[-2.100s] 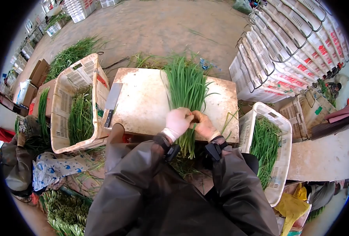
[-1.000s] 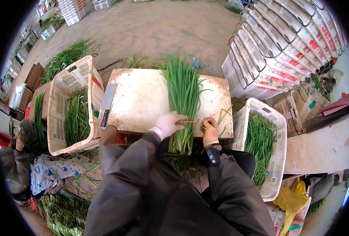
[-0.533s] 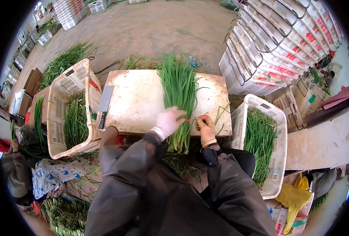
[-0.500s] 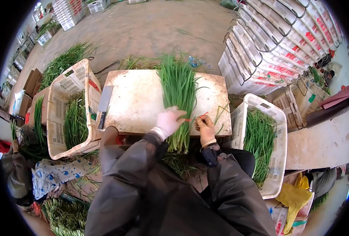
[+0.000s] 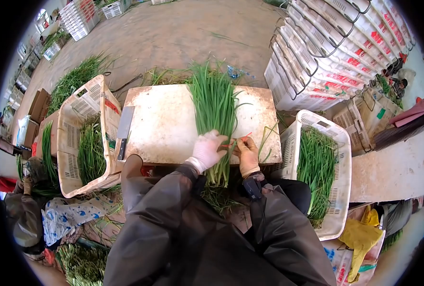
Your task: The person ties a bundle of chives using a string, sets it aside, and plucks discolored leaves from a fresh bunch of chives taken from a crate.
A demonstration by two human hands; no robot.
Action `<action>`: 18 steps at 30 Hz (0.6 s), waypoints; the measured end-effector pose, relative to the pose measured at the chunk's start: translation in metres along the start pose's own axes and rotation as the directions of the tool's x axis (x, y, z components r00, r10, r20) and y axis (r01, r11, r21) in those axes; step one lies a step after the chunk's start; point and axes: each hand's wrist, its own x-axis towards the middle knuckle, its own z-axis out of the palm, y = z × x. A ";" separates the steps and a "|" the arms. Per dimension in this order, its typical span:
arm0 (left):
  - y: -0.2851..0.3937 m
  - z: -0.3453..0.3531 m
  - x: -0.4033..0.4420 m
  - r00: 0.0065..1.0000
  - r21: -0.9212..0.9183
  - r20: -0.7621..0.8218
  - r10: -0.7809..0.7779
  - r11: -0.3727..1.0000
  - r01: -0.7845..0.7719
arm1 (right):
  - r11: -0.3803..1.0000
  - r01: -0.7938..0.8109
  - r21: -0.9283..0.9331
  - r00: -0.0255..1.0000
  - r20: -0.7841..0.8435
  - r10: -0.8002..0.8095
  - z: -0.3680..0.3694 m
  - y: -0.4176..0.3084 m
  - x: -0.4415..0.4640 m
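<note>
At left edge of table (image 5: 162,125), knife (image 5: 125,131) lies flat, just beside white crate (image 5: 70,159) containing green stalks. Left hand (image 5: 208,151), gloved, closes around lower part of leafy green bundle (image 5: 213,102), which lies across table, cut ends toward wearer. Right hand (image 5: 246,155) pinches red tie (image 5: 244,138) at bundle's right side. Farther right, second crate (image 5: 346,157) holds loose greens.

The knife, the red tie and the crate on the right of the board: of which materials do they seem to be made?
Knife: smooth grey blade, probably steel; black handle with light rivet-like spots, plastic or wood.
Red tie: thin and bright, perhaps plastic; too small to be certain.
Crate: off-white, scuffed, most likely moulded plastic, given its slotted walls and rounded rim.
</note>
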 end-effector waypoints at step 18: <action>-0.008 0.014 0.004 0.985 -0.036 0.006 0.171 0.985 -0.171 | 0.967 0.112 0.230 0.993 0.012 -0.118 0.009 0.001 0.010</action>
